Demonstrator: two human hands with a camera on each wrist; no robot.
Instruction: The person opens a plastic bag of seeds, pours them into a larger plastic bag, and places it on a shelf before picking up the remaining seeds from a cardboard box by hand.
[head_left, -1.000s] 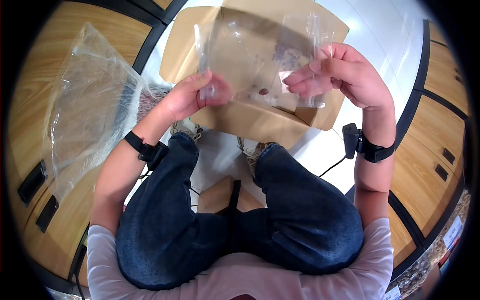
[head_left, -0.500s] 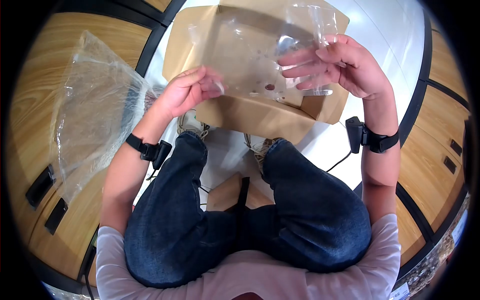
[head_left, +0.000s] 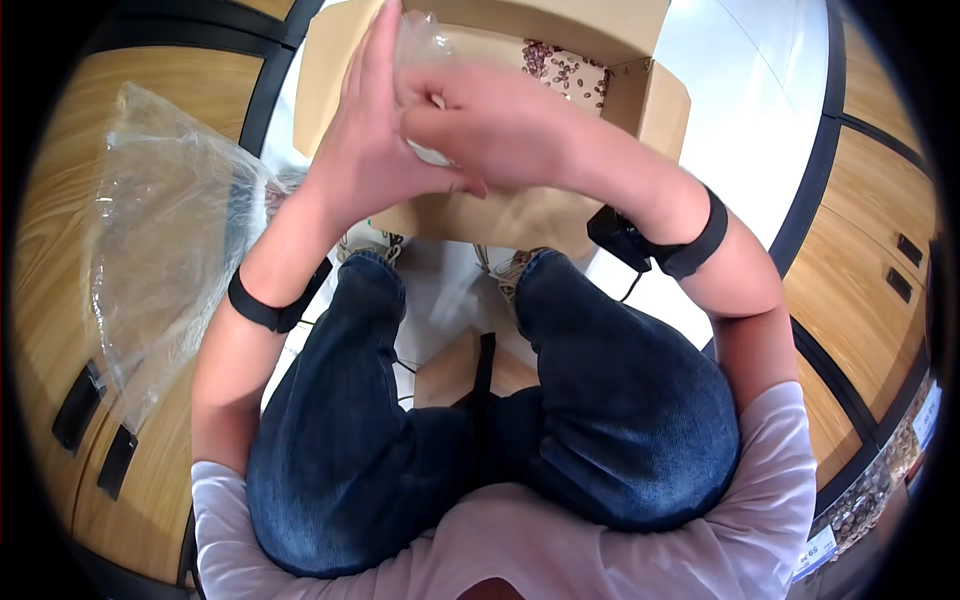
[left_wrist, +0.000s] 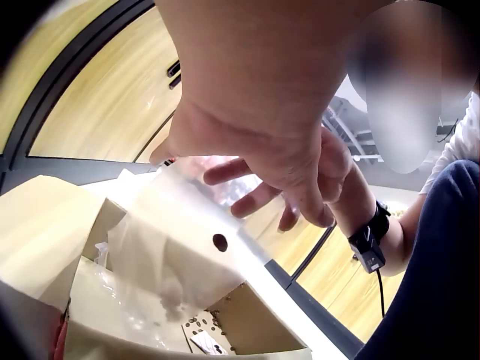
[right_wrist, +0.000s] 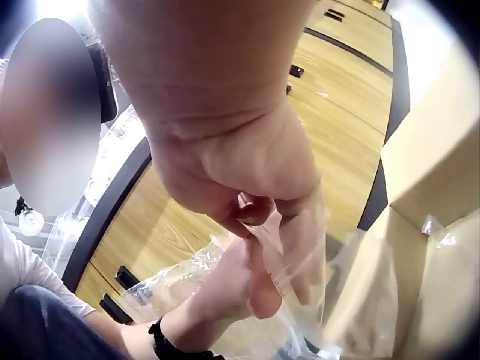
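Right hand pinches a thin, see-through plastic bag, and the left hand is just beside it with its fingers out straight. The bag is up over the open brown cardboard box. This step looks like getting the bag open, so next the fingers may need to pull its sides apart. It hangs down toward the box. Its long side seems to run up and down, but the hands hide some.

The shiny white floor holds a brown box (its flaps are open) and the person's two shoes.
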